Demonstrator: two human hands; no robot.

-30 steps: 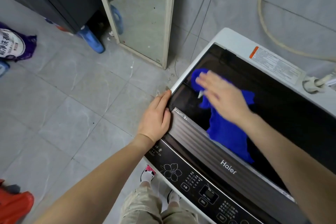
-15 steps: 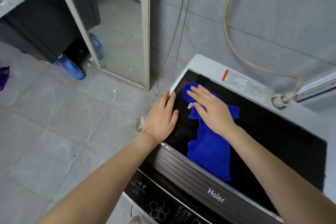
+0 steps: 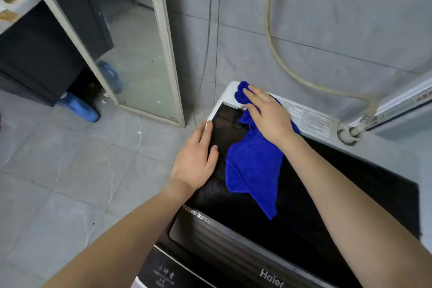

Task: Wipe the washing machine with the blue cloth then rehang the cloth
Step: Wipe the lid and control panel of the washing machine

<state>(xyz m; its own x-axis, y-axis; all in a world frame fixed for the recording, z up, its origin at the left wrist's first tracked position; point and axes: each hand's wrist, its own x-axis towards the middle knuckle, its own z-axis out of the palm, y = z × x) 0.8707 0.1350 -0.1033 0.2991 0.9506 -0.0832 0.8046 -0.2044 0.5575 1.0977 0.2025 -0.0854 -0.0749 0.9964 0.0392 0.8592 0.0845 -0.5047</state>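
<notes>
So: right hand, fingers straight, pressed blue cloth onto far-left corner of washing machine for wiping force. Left hand lay open on left edge, likely bracing reach.

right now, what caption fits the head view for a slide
Right hand presses the blue cloth onto the washing machine at its back left corner; left hand rests on the lid edge.

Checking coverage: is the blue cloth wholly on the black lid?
No, under the right hand the blue cloth runs onto the white rear corner of the washing machine.
</notes>
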